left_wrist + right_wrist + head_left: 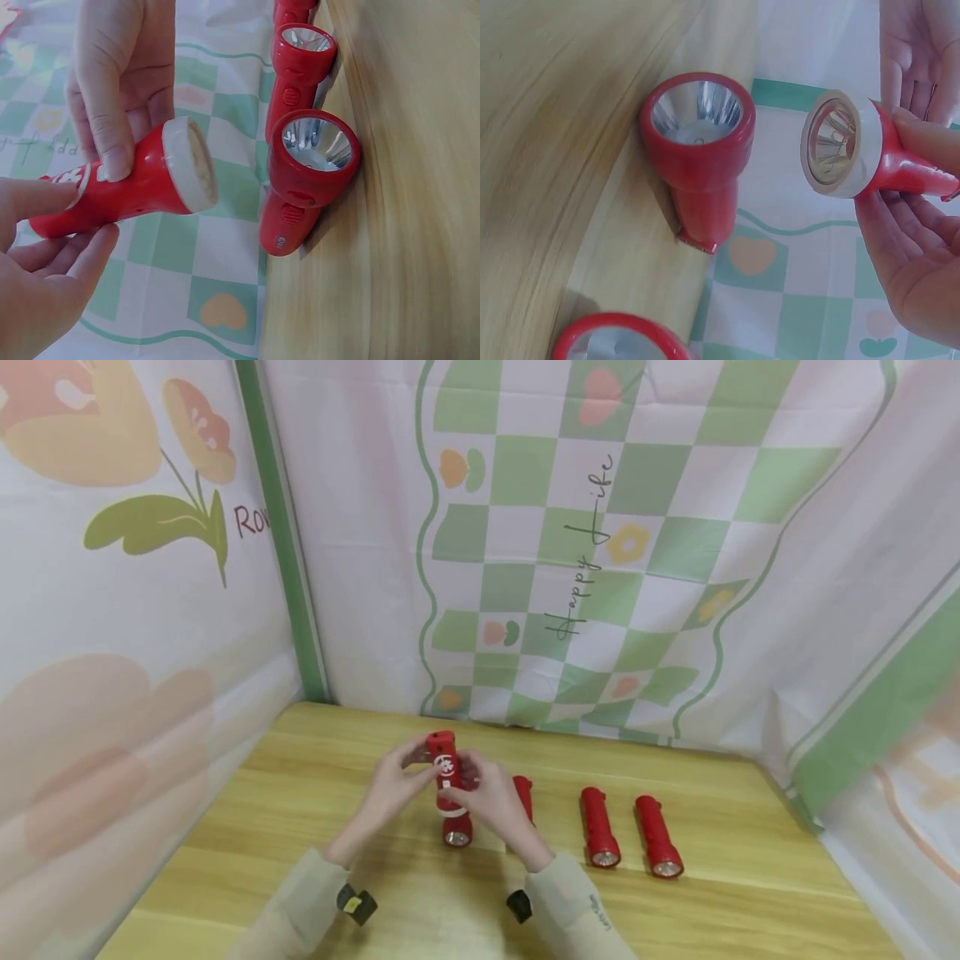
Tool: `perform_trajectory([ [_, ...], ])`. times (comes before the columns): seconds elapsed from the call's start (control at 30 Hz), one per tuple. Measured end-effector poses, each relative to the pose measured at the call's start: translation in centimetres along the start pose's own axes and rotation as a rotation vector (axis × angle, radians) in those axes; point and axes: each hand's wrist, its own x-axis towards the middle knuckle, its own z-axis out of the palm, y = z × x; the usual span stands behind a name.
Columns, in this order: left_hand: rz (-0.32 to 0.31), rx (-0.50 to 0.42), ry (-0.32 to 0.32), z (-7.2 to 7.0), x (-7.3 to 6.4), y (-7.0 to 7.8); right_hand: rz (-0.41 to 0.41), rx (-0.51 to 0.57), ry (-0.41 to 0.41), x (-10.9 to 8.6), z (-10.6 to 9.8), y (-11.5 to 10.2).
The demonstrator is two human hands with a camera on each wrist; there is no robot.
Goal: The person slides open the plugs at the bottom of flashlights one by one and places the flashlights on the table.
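Both hands hold up a red flashlight (447,775) with a white ring round its head and a white emblem on its barrel. My left hand (397,783) grips the tail half, its thumb on the emblem in the left wrist view. From the other side my right hand (491,793) grips the barrel, its thumb at the small white switch (103,173). The right wrist view shows the reflector (832,142) inside the white ring. Just below the held one, a plain red flashlight (456,827) lies on the table, its rear part hidden.
Farther right on the wooden table (337,860) lie more red flashlights: one partly hidden (523,789) behind the right hand, a third (597,822) and a rightmost one (656,827), lenses toward me. A checked curtain (517,535) hangs along the table's back edge.
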Motion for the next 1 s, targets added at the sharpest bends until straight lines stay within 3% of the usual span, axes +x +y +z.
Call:
perform_trajectory([
  [0.27,-0.039,-0.042,0.015,-0.2,-0.2,0.2,-0.032,-0.017,-0.008,-0.2,-0.4,0.0],
  [0.8,-0.023,-0.082,0.041,-0.3,-0.8,0.8,-0.099,-0.048,-0.040,-1.3,-2.2,-0.9],
  [0.9,0.003,-0.105,0.056,-0.2,-0.8,0.8,-0.109,-0.054,-0.039,-1.5,-2.4,-1.1],
  [1.0,0.070,-0.097,0.075,0.0,-0.9,0.9,-0.113,-0.054,-0.036,-1.6,-2.5,-1.1],
])
